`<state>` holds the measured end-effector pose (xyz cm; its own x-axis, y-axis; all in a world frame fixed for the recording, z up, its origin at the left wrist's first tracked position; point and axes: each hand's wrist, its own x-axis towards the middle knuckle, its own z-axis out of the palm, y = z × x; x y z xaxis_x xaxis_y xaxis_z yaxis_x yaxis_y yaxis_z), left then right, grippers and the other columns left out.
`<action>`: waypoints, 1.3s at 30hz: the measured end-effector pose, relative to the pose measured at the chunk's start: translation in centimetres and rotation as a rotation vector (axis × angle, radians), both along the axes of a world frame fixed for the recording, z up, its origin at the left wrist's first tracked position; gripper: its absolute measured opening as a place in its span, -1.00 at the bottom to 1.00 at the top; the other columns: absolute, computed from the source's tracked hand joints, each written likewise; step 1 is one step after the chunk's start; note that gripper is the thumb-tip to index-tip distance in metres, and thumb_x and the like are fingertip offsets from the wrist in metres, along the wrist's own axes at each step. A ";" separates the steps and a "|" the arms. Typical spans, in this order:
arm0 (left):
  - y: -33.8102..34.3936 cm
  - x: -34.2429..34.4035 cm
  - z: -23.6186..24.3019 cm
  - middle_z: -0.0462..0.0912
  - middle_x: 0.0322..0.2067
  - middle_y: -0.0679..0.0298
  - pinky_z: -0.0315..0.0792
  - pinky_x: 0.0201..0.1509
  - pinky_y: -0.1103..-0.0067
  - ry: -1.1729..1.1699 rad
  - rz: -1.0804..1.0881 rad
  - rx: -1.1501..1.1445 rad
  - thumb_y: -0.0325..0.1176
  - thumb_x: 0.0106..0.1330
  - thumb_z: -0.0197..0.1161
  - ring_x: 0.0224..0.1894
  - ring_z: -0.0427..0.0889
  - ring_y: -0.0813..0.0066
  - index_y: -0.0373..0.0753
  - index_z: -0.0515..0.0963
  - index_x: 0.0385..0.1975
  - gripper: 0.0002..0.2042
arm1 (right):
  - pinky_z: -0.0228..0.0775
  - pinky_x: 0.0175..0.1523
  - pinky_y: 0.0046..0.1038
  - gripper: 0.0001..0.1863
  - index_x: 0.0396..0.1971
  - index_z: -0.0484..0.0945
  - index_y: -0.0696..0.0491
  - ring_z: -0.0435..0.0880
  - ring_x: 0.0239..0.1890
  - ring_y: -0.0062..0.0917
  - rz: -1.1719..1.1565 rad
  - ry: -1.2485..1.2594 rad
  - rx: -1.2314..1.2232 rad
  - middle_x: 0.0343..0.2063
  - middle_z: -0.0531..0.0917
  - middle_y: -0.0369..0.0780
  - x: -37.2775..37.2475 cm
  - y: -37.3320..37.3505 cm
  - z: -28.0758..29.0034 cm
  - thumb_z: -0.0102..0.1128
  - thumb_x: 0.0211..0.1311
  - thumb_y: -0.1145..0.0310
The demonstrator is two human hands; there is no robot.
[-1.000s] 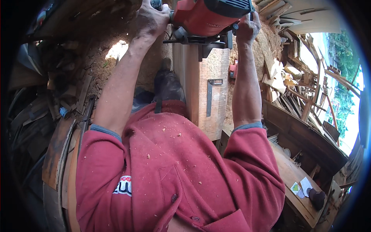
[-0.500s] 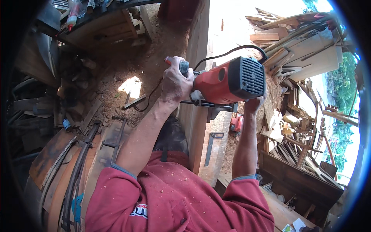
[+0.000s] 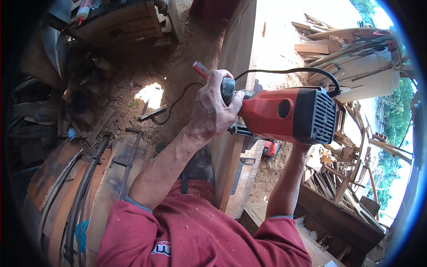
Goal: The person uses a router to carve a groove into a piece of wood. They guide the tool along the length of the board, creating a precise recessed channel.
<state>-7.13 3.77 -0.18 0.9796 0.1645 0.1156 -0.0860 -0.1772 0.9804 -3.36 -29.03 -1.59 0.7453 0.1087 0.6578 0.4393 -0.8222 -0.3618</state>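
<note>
Your left hand (image 3: 213, 109) wraps its fingers round the knob (image 3: 227, 90) of the router (image 3: 269, 111), tilted over the board (image 3: 227, 155); your right hand's (image 3: 302, 148) fingers are hidden. You're apparently positioning it, which calls for steady two-handed support.

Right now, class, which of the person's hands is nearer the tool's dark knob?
Left. The left hand is wrapped around the dark knob. The right hand is farther off, hidden behind the red tool; its forearm shows below.

Red-and-black power tool (image 3: 284, 113)
</note>
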 end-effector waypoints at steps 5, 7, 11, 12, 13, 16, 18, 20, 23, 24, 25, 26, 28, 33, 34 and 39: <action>-0.2 0.9 -2.4 0.49 -0.63 0.23 0.51 -0.47 0.39 -0.208 0.019 0.015 -0.24 0.21 0.39 -0.58 0.63 0.31 -0.26 0.37 -0.13 -0.61 | 0.51 -0.23 -0.31 -0.80 -0.31 0.63 0.04 0.69 -0.37 -0.31 -0.030 -0.178 -0.418 -0.46 0.67 -0.22 0.4 -0.7 -0.7 0.25 0.04 0.34; 0.0 0.1 1.3 0.51 -0.57 0.19 0.46 -0.39 0.39 -0.205 0.041 -0.007 -0.35 0.23 0.32 -0.53 0.54 0.37 -0.24 0.42 -0.23 -0.76 | 0.51 -0.26 -0.29 -0.83 -0.35 0.64 0.02 0.69 -0.40 -0.28 -0.023 -0.245 -0.492 -0.50 0.66 -0.22 -0.3 -1.0 0.0 0.27 0.00 0.36; -0.6 0.6 -1.0 0.49 -0.57 0.22 0.45 -0.39 0.42 -0.275 0.111 0.104 -0.32 0.26 0.31 -0.55 0.51 0.40 -0.26 0.41 -0.22 -0.75 | 0.52 -0.28 -0.26 -0.80 -0.37 0.67 -0.03 0.71 -0.42 -0.25 0.041 -0.339 -0.587 -0.49 0.69 -0.21 1.8 -3.4 -0.3 0.37 -0.07 0.31; -0.5 0.9 -1.3 0.49 -0.58 0.23 0.45 -0.39 0.42 -0.300 0.173 0.117 -0.32 0.26 0.30 -0.55 0.51 0.40 -0.27 0.41 -0.23 -0.76 | 0.53 -0.24 -0.26 -0.74 -0.33 0.69 -0.06 0.73 -0.39 -0.25 0.079 -0.347 -0.631 -0.43 0.73 -0.21 2.2 -1.8 0.7 0.45 -0.09 0.24; -0.4 0.9 -1.8 0.49 -0.58 0.23 0.45 -0.39 0.42 -0.302 0.167 0.125 -0.32 0.26 0.30 -0.55 0.51 0.40 -0.27 0.41 -0.23 -0.76 | 0.41 -0.49 -0.37 -0.85 -0.33 0.61 0.02 0.59 -0.60 -0.38 0.177 0.040 0.164 -0.53 0.66 -0.20 0.5 0.1 0.2 0.26 0.13 0.31; -0.6 1.1 -1.7 0.48 -0.58 0.25 0.45 -0.38 0.43 -0.357 0.205 0.143 -0.33 0.24 0.30 -0.55 0.50 0.42 -0.27 0.43 -0.29 -0.79 | 0.18 -0.79 -0.53 -0.83 -0.31 0.52 0.09 0.38 -0.85 -0.57 0.177 0.374 0.944 -0.70 0.51 -0.26 -1.5 5.6 3.1 0.01 0.42 0.33; -1.5 1.0 -1.3 0.47 -0.58 0.27 0.46 -0.37 0.43 -0.236 0.229 0.137 -0.36 0.21 0.30 -0.54 0.49 0.44 -0.28 0.45 -0.36 -0.82 | 0.08 -0.84 -0.57 -0.74 -0.22 0.52 0.10 0.34 -0.88 -0.63 -0.015 0.346 0.845 -0.73 0.47 -0.31 -1.7 4.5 3.0 -0.07 0.52 0.24; -1.7 1.1 -1.4 0.47 -0.59 0.29 0.46 -0.37 0.44 -0.222 0.245 0.167 -0.37 0.19 0.31 -0.54 0.49 0.45 -0.27 0.45 -0.37 -0.83 | 0.10 -0.84 -0.57 -0.74 -0.17 0.54 0.12 0.34 -0.88 -0.63 0.035 0.284 0.823 -0.71 0.49 -0.30 -1.4 4.0 2.4 -0.03 0.50 0.24; -0.8 1.1 -1.5 0.51 -0.59 0.28 0.47 -0.36 0.43 -0.283 0.256 0.262 -0.35 0.18 0.30 -0.53 0.52 0.43 -0.26 0.47 -0.36 -0.83 | 0.12 -0.82 -0.58 -0.74 -0.16 0.57 0.13 0.38 -0.82 -0.65 -0.013 0.257 0.832 -0.61 0.54 -0.29 -1.2 4.9 2.7 0.02 0.46 0.25; -1.0 1.0 -1.1 0.51 -0.59 0.28 0.47 -0.36 0.43 -0.289 0.243 0.264 -0.35 0.18 0.30 -0.53 0.52 0.43 -0.26 0.47 -0.36 -0.83 | 0.13 -0.81 -0.58 -0.75 -0.17 0.58 0.13 0.40 -0.80 -0.66 -0.028 0.270 0.823 -0.57 0.56 -0.28 -1.2 4.7 2.7 0.04 0.44 0.26; -1.2 0.9 -0.8 0.51 -0.59 0.28 0.46 -0.36 0.43 -0.212 0.242 0.232 -0.35 0.19 0.30 -0.53 0.52 0.43 -0.26 0.47 -0.37 -0.83 | 0.14 -0.80 -0.57 -0.77 -0.17 0.59 0.12 0.41 -0.77 -0.65 -0.043 0.204 0.709 -0.52 0.59 -0.25 -0.9 4.2 2.5 0.04 0.41 0.30; -1.1 0.7 -0.3 0.51 -0.59 0.28 0.46 -0.36 0.43 -0.137 0.252 0.202 -0.36 0.19 0.29 -0.52 0.52 0.43 -0.27 0.47 -0.37 -0.84 | 0.14 -0.80 -0.57 -0.77 -0.17 0.59 0.12 0.41 -0.77 -0.65 -0.042 0.198 0.715 -0.52 0.59 -0.25 -1.0 4.7 3.0 0.04 0.41 0.30; -0.9 0.6 -0.4 0.51 -0.59 0.28 0.46 -0.36 0.44 -0.138 0.271 0.267 -0.36 0.20 0.28 -0.53 0.52 0.44 -0.28 0.46 -0.38 -0.84 | 0.16 -0.78 -0.56 -0.78 -0.21 0.60 0.13 0.41 -0.77 -0.64 -0.093 0.300 0.869 -0.52 0.61 -0.24 -1.8 6.3 4.0 0.05 0.38 0.31; -0.5 0.8 -1.5 0.49 -0.60 0.29 0.45 -0.38 0.44 -0.241 0.251 0.265 -0.37 0.21 0.27 -0.54 0.49 0.45 -0.27 0.43 -0.40 -0.84 | 0.20 -0.73 -0.56 -0.79 -0.24 0.61 0.14 0.46 -0.74 -0.65 -0.057 0.237 0.747 -0.55 0.61 -0.24 -2.0 5.7 3.4 0.07 0.33 0.34; -0.4 0.8 -1.7 0.48 -0.60 0.28 0.44 -0.39 0.44 -0.241 0.252 0.262 -0.38 0.21 0.27 -0.54 0.49 0.45 -0.27 0.42 -0.40 -0.84 | 0.20 -0.73 -0.56 -0.79 -0.24 0.61 0.14 0.46 -0.74 -0.65 -0.056 0.238 0.744 -0.55 0.61 -0.24 -2.0 5.8 3.3 0.07 0.33 0.34; -0.9 0.7 -1.5 0.46 -0.61 0.28 0.44 -0.40 0.44 -0.229 0.232 0.241 -0.39 0.21 0.26 -0.55 0.48 0.44 -0.27 0.41 -0.41 -0.84 | 0.27 -0.66 -0.55 -0.78 -0.23 0.62 0.17 0.49 -0.70 -0.62 -0.078 0.138 0.676 -0.53 0.63 -0.23 -1.7 5.4 2.9 0.09 0.32 0.35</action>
